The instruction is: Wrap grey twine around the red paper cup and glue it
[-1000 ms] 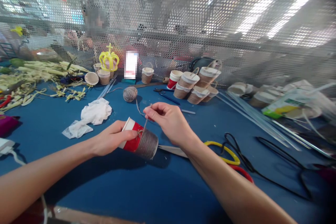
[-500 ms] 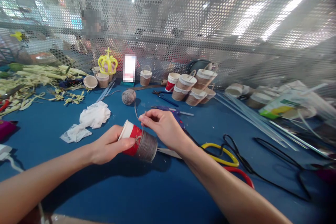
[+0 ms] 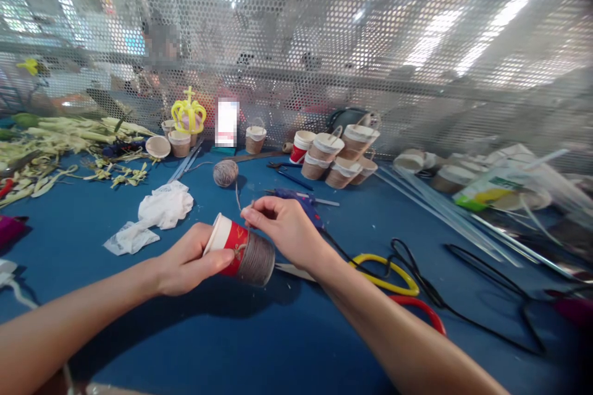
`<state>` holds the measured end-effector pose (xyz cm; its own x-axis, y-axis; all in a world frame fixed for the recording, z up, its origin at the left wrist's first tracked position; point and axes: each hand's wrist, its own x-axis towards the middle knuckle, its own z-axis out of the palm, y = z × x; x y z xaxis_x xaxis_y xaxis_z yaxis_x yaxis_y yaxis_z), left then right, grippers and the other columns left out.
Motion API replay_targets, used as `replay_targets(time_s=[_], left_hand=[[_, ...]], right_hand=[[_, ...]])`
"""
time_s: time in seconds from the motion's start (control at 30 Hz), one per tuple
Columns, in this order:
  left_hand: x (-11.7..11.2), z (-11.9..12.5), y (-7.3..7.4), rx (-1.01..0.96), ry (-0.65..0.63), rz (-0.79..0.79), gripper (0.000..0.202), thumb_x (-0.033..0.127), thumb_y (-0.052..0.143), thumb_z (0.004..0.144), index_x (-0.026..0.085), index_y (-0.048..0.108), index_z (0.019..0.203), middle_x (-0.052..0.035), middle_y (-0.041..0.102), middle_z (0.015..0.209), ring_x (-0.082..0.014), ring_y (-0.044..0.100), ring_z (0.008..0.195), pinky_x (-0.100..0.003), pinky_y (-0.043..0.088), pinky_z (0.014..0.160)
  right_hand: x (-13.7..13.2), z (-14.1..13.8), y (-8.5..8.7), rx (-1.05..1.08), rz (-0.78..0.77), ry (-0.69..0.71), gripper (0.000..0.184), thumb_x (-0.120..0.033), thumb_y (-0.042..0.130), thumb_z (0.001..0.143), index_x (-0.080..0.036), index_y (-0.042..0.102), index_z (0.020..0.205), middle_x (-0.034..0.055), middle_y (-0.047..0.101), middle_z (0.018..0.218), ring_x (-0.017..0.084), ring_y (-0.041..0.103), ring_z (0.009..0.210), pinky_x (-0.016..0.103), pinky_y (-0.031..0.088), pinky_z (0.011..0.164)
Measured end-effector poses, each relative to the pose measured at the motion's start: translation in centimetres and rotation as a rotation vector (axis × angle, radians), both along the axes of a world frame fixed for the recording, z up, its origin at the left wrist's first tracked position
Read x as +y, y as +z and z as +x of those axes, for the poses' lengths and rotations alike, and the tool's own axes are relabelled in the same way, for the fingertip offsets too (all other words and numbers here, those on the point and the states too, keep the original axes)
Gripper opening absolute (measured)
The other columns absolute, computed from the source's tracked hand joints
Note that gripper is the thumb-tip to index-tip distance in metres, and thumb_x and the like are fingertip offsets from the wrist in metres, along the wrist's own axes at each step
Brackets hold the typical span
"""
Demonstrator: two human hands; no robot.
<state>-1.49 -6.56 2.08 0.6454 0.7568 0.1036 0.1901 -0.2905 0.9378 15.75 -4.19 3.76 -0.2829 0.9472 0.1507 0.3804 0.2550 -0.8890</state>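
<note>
My left hand [image 3: 192, 259] is closed around a red and white paper cup [image 3: 235, 236], which lies tilted on its side in the air above the blue table. Grey-brown yarn [image 3: 257, 259] is wound in close turns over the cup's base half. Between thumb and forefinger, my right hand [image 3: 282, 228] pinches the loose strand just above the cup. That strand runs back to a ball of yarn [image 3: 225, 173] on the table. Under my right wrist lie scissors [image 3: 384, 274] with one yellow and one red handle, partly hidden by the forearm.
Behind the hands are a blue glue gun [image 3: 301, 202], pliers [image 3: 290, 174] and several wrapped cups [image 3: 340, 154]. Crumpled white material [image 3: 164, 205] lies left, dried plant strips [image 3: 69, 136] farther left. Clear sticks [image 3: 445, 213] and a black cable [image 3: 491, 265] spread right. A perforated metal screen [image 3: 278, 31] stands behind.
The whole view has shifted slightly. My right hand, still pinching the strand, has moved a little left relative to the cup. The left hand keeps its hold.
</note>
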Motion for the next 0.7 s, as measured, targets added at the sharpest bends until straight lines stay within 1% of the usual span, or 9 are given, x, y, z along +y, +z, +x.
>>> replay_targets(time_s=[0.17, 0.33, 0.4, 0.53, 0.7], left_hand=[[-0.38, 0.21, 0.09, -0.013, 0.055, 0.018, 0.026, 0.033, 0.039, 0.075, 0.016, 0.039, 0.056, 0.0025, 0.034, 0.052, -0.0081, 0.027, 0.048, -0.023, 0.022, 0.044], [-0.49, 0.2, 0.09, 0.022, 0.111, 0.155, 0.025, 0.03, 0.041, 0.074, 0.018, 0.036, 0.053, 0.0028, 0.034, 0.049, -0.0083, 0.028, 0.046, -0.024, 0.022, 0.044], [-0.35, 0.09, 0.04, 0.04, 0.1, 0.186, 0.025, 0.03, 0.04, 0.075, 0.018, 0.036, 0.053, 0.0023, 0.036, 0.049, -0.0087, 0.03, 0.046, -0.023, 0.023, 0.044], [0.07, -0.13, -0.1, 0.066, 0.025, 0.191, 0.027, 0.032, 0.036, 0.078, 0.018, 0.036, 0.055, 0.0021, 0.036, 0.051, -0.0086, 0.03, 0.047, -0.023, 0.024, 0.045], [0.35, -0.28, -0.34, 0.068, 0.021, 0.124, 0.03, 0.036, 0.035, 0.079, 0.017, 0.037, 0.056, 0.0017, 0.036, 0.053, -0.009, 0.03, 0.049, -0.023, 0.024, 0.046]], right_hand=[[-0.15, -0.05, -0.16, -0.014, -0.017, 0.007, 0.019, -0.028, 0.053, 0.074, -0.014, 0.057, 0.063, -0.0021, 0.053, 0.058, 0.008, 0.043, 0.052, 0.022, 0.035, 0.051], [-0.17, -0.1, -0.1, -0.027, -0.003, 0.03, 0.018, -0.028, 0.054, 0.074, -0.015, 0.056, 0.062, -0.0027, 0.051, 0.057, 0.008, 0.041, 0.051, 0.022, 0.034, 0.05], [-0.12, -0.05, -0.01, -0.034, 0.007, 0.031, 0.018, -0.028, 0.053, 0.074, -0.015, 0.055, 0.061, -0.0029, 0.05, 0.057, 0.008, 0.041, 0.051, 0.022, 0.034, 0.05], [0.05, 0.16, 0.19, -0.043, 0.061, 0.012, 0.019, -0.027, 0.053, 0.074, -0.015, 0.053, 0.06, -0.003, 0.049, 0.056, 0.009, 0.04, 0.052, 0.023, 0.035, 0.052], [0.13, 0.38, 0.33, -0.054, 0.135, -0.012, 0.02, -0.029, 0.052, 0.075, -0.016, 0.054, 0.06, -0.0015, 0.052, 0.058, 0.011, 0.044, 0.055, 0.024, 0.037, 0.056]])
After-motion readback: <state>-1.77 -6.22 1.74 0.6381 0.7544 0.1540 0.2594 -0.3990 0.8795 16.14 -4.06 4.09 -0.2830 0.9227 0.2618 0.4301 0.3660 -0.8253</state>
